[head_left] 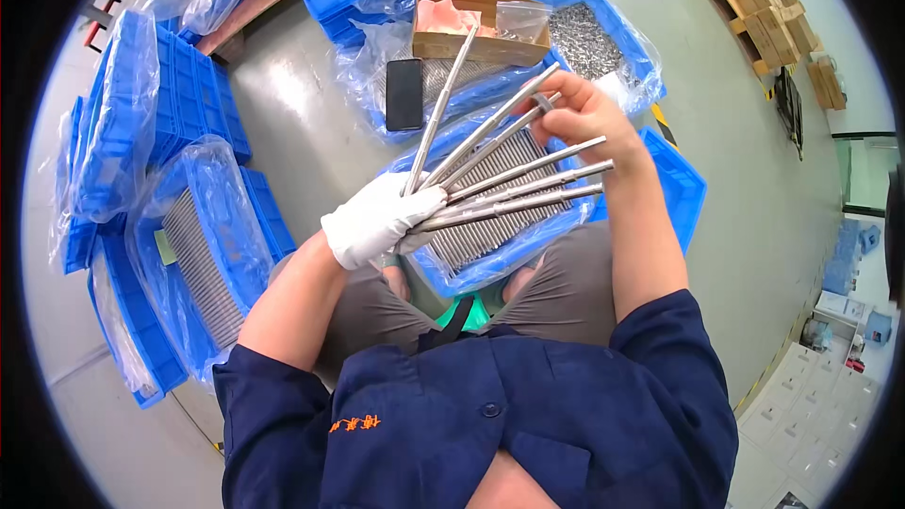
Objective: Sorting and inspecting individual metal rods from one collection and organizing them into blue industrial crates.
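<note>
My left hand (377, 219), in a white glove, is closed round the lower ends of several slim metal rods (437, 113) that fan out up and to the right. My bare right hand (596, 121) is at the far end of one middle rod. Its thumb and fingers pinch a small grey ring-like piece (543, 103) at that rod's tip; whether the ring sits round the rod I cannot tell. Below the fan, between my knees, a plastic-lined blue crate (436, 275) holds rows of similar rods.
Beyond the crate are a black phone (404, 94), a cardboard box (481, 47) with pink material and a clear bag, and a lined crate of small metal parts (586, 42). Stacked blue crates (193, 85) stand at left, another rod-filled crate (203, 269) nearer. Wooden pallets (754, 14) are far right.
</note>
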